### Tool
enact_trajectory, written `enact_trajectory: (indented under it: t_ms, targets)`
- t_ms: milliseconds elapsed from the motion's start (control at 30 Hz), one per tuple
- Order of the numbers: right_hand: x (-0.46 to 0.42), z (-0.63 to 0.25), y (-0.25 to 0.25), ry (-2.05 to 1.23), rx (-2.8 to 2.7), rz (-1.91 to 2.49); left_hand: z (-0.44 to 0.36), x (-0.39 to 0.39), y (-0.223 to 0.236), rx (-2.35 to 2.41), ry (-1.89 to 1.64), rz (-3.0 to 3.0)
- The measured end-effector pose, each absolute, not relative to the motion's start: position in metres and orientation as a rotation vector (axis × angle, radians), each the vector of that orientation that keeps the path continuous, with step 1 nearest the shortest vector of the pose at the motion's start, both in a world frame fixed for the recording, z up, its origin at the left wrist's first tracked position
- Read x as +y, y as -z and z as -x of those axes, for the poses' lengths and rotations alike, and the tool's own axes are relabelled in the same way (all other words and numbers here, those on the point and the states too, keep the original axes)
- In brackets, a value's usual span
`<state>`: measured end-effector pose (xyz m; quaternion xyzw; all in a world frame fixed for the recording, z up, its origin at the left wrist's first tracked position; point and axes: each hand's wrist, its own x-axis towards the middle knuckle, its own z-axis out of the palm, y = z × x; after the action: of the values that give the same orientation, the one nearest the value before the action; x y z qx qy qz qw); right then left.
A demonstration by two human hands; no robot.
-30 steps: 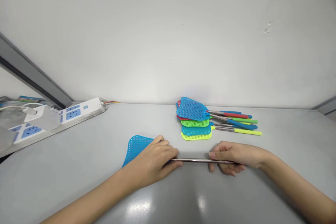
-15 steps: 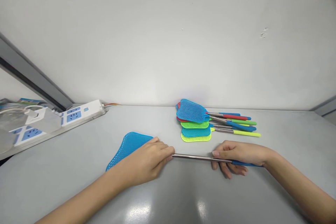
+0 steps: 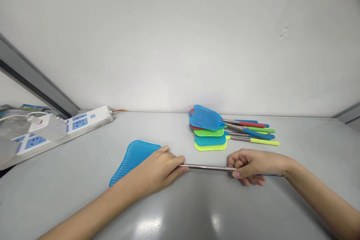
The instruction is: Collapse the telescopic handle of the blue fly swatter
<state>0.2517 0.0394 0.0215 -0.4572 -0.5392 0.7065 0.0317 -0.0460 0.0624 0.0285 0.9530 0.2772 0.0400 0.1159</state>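
Observation:
A blue fly swatter with an extended metal rod lies low over the grey table, its perforated head at the left. My left hand is closed around the rod near the head and covers part of it. Farther right, my right hand pinches the same rod by the handle, thumb on the near side and lower fingers loose. Most of the blue handle is hidden behind that hand and wrist. Behind my hands rests a pile of fly swatters in blue, red, green and yellow, handles pointing right.
A white power strip with blue sockets runs along the left side, a white plug and cable in it. At the back stands a pale wall. Grey frame posts edge the left and right.
The swatter head and my left hand have shifted slightly left. My right hand's thumb has moved onto the near side of the rod and its fingers have curled. The pile has stayed put.

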Motion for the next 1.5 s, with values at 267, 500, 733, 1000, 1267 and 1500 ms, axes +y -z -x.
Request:
enact_trajectory:
  t_ms: [267, 500, 733, 1000, 1267, 1500]
  targets:
    - [0.04, -0.251, -0.019, -2.13, -1.736, 1.442, 0.045, 0.06, -0.028, 0.821, -0.027, -2.836]
    - [0.038, -0.249, -0.026, -2.09, -1.731, 1.45, 0.049, 0.056, -0.026, 0.821, 0.026, -2.864]
    - [0.037, -0.25, -0.024, -2.105, -1.693, 1.428, 0.047, 0.054, -0.019, 0.859, -0.004, -2.875]
    - [0.038, -0.251, -0.02, -2.123, -1.719, 1.406, 0.048, 0.054, -0.016, 0.881, 0.018, -2.85]
    - [0.039, -0.26, -0.025, -2.167, -1.788, 1.363, 0.049, 0.058, -0.025, 0.849, 0.061, -2.826]
    - [0.043, -0.27, -0.021, -2.16, -1.771, 1.36, 0.051, 0.065, -0.024, 0.879, 0.057, -2.828]
